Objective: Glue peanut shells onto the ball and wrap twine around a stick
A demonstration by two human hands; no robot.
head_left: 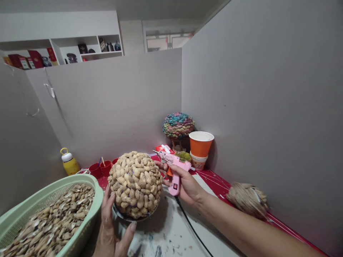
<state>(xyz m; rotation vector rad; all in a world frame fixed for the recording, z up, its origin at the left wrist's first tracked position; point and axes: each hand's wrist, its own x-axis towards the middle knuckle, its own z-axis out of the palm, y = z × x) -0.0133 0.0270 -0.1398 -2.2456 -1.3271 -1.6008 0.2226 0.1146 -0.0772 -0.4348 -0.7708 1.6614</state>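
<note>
A dome covered in peanut shells [135, 184] rests in a dark-rimmed bowl [125, 217] in front of me. Around its left and near side is my left hand [111, 221], thumb and fingers apart, touching the shells and the bowl's edge. My right hand [184, 182] grips a pink hot glue gun [175, 175] beside the dome. Its nozzle points up and to the left, behind the dome's top right edge. Some right fingers reach toward the dome's right side; whether they touch it I cannot tell. A black cord [191, 223] trails from the handle.
On the left a green basket [98, 189] holds loose peanut shells [59, 217]. Red cups [105, 167] and a yellow bottle [70, 164] stand behind. At the back right are a colourful woven ball [178, 125], stacked paper cups [200, 146] and a fibre bundle [248, 200]. Grey partitions [120, 103] enclose the table.
</note>
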